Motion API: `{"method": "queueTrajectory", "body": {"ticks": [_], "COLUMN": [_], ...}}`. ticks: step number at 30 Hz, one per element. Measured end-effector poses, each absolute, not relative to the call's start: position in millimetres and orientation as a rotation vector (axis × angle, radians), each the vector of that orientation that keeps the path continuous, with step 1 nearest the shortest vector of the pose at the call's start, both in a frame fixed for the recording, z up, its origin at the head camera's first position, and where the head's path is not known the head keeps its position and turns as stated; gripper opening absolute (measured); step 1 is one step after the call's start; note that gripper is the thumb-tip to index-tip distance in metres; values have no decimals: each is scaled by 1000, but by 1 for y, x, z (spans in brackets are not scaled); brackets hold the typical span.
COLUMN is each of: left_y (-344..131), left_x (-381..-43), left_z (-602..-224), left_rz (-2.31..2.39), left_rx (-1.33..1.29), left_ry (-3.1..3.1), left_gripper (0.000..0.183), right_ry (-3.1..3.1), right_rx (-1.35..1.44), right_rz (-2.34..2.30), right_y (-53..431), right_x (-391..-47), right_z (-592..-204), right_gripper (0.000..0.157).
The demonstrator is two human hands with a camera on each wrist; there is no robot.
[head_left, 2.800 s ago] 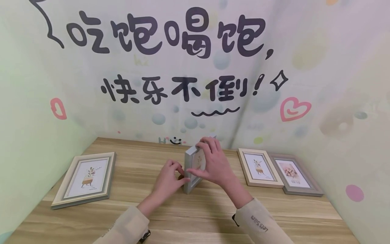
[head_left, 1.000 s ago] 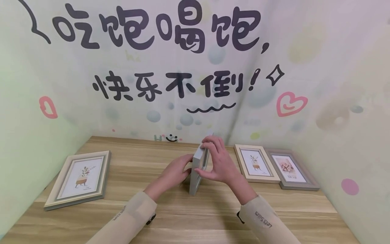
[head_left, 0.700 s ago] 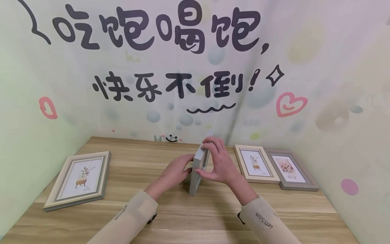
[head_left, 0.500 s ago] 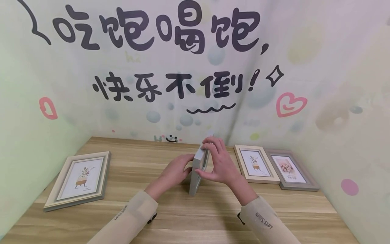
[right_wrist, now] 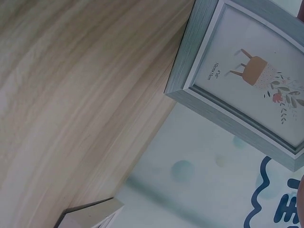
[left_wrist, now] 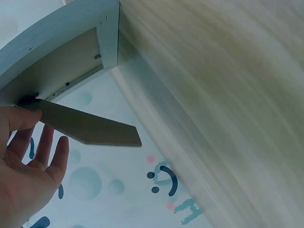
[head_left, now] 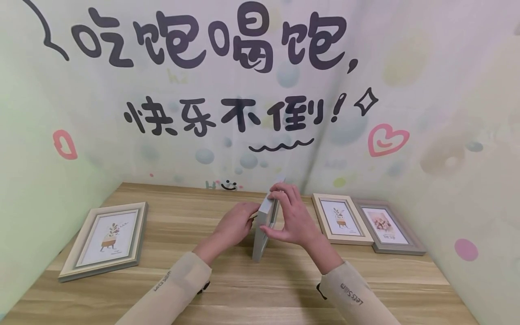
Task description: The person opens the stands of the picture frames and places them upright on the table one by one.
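Note:
A grey-blue picture frame (head_left: 265, 225) stands upright on the table, almost edge-on in the head view. My right hand (head_left: 294, 221) grips it, fingers over the top edge and thumb on the near side edge. The right wrist view has its front, a print (right_wrist: 256, 71) of a plant in a footed pot. Behind it, in the left wrist view, a flat dark stand leg (left_wrist: 90, 126) sticks out from the back panel. My left hand (left_wrist: 28, 166) pinches this leg close to its hinge, the other fingers loosely bent. The head view hides those fingertips.
A cream picture frame (head_left: 101, 239) lies face up on the left of the wooden table (head_left: 195, 293). On the right lie another cream frame (head_left: 343, 219) and a brown-grey frame (head_left: 390, 228), touching. A printed wall hanging (head_left: 227, 158) backs the table.
The frame has turned more edge-on since the earliest frame. My left hand has gone from its near edge to behind it, then shifted slightly upward. My right hand keeps its grip.

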State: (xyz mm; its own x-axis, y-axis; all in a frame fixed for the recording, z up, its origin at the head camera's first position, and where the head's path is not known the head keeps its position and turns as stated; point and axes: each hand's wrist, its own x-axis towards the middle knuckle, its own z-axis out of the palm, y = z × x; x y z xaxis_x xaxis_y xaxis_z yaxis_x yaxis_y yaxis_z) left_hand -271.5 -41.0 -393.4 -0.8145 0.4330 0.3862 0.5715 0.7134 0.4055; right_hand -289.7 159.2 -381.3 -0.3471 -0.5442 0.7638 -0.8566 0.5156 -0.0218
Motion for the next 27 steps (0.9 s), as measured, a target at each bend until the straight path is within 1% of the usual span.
{"method": "queueTrajectory", "body": {"ticks": [5, 7, 12, 14, 17, 22, 27], "left_y": [-40, -40, -43, -46, -49, -56, -62], "left_x": [-272, -271, -269, -266, -259, -245, -233], "left_z": [-392, -393, -397, -397, -395, -392, -395], "left_rz": [-722, -696, -619, -668, -810, -975, -1096], "left_rx": [-762, -758, -773, -770, -719, -596, -544], "left_ry": [-2668, -2674, -2677, -2679, -2694, -2711, -2693], "left_gripper": [32, 32, 44, 49, 52, 46, 39], "right_ry": [-2049, -2054, -2064, -2062, -2059, -2059, -2065], "right_rx": [1139, 1136, 1133, 1135, 1135, 1129, 1126], "right_rz": [554, 549, 527, 522, 521, 527, 518], "right_y": [159, 159, 160, 160, 160, 160, 159], "right_x": [-290, -289, -289, -290, -290, -289, -288], "right_z": [-382, -381, -380, -380, -380, -379, -377], "right_gripper": [69, 70, 71, 71, 71, 71, 70]}}
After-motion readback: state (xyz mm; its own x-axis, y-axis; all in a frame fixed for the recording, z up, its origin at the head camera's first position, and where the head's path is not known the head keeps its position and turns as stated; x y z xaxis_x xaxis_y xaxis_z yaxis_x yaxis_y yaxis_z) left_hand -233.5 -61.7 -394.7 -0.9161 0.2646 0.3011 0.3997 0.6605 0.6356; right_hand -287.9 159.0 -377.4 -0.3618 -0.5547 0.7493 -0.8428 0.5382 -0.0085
